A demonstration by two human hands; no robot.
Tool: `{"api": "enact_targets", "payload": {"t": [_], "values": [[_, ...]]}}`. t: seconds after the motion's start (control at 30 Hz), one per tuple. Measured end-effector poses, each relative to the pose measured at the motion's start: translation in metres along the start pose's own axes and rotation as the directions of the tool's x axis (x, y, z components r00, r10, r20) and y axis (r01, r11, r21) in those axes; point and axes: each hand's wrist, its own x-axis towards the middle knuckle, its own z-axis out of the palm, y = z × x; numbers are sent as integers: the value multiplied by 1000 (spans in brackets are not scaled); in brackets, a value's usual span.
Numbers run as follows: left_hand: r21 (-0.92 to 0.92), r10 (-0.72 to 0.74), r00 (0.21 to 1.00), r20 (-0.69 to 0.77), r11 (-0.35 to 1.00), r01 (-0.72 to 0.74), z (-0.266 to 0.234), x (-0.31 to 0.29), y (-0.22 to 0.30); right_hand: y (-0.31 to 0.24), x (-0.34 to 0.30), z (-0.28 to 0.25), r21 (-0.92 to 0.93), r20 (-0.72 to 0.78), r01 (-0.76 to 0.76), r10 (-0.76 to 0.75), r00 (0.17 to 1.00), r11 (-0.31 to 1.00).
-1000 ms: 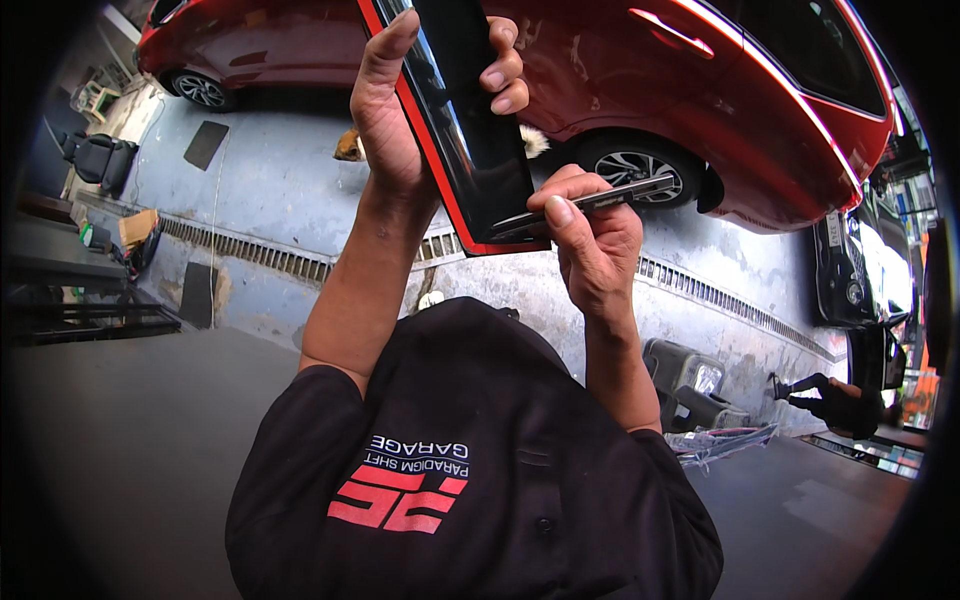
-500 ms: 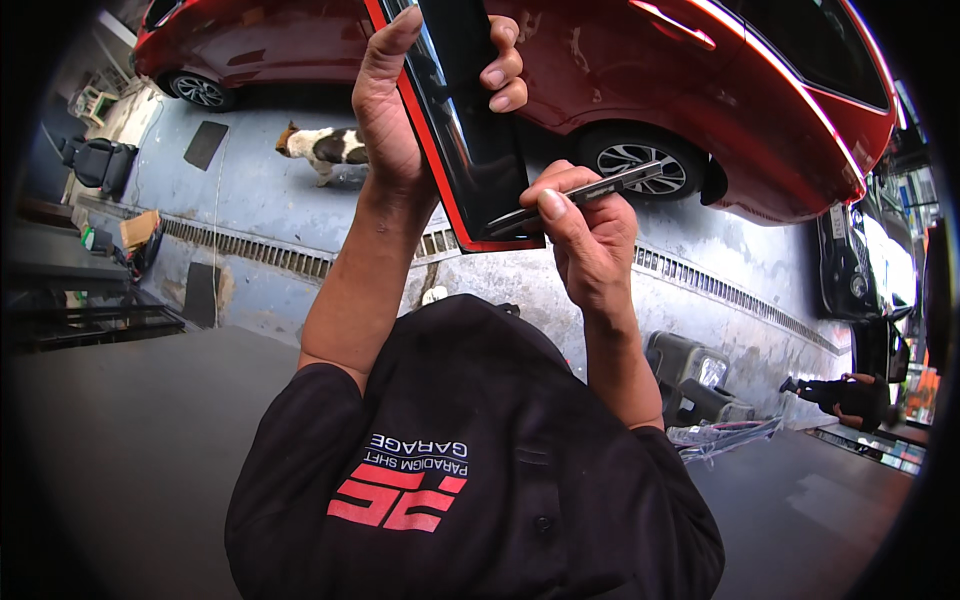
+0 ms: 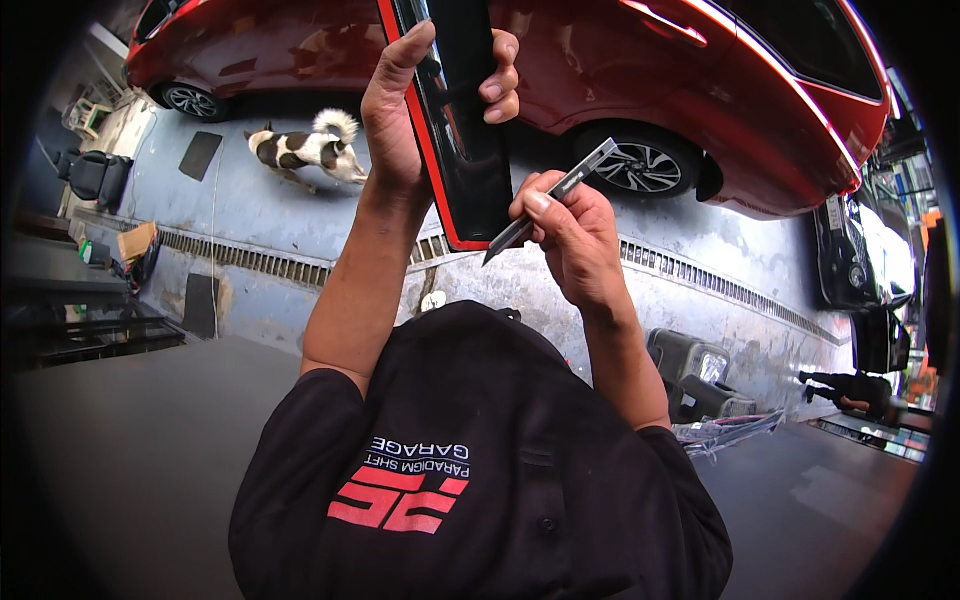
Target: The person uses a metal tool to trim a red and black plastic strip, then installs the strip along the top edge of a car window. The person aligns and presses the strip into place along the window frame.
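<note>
A long, glossy black panel with a bright red edge stands nearly upright in front of me, its top running out of the frame. My left hand grips it from both sides, thumb along the red edge and fingertips curling around the far right side. In my right hand, a slim metal cutter knife is pinched between thumb and fingers. Its dark pointed blade slants down-left past the panel's lower right corner. Whether blade and panel touch, I cannot tell.
A red car spans the background. On the blue-grey floor, a white-and-dark dog walks beyond my left forearm. A floor drain grate crosses behind my arms. A grey case stands right of my right elbow; another person is farther right.
My right hand has drawn the knife slightly down and left, tilting it more steeply; its blade has left the panel's lower face for the corner. The dog has moved left.
</note>
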Motion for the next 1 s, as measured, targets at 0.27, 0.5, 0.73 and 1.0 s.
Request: {"api": "enact_targets", "payload": {"t": [0.27,0.5,0.73,1.0], "values": [[-92,63,997,55,994,-58,-4,3,13,-2,-5,-19,-75,-99,210,-217,971,975],[-189,2,994,114,982,20,3,5,7,-7,-1,-4,-74,-81,270,-275,958,960],[-194,51,998,35,980,-43,10,10,-5,-10,0,14,-179,-54,264,-278,959,948],[-198,37,999,-13,979,-39,10,13,-7,1,7,8,-159,-105,267,-285,953,950]]}}
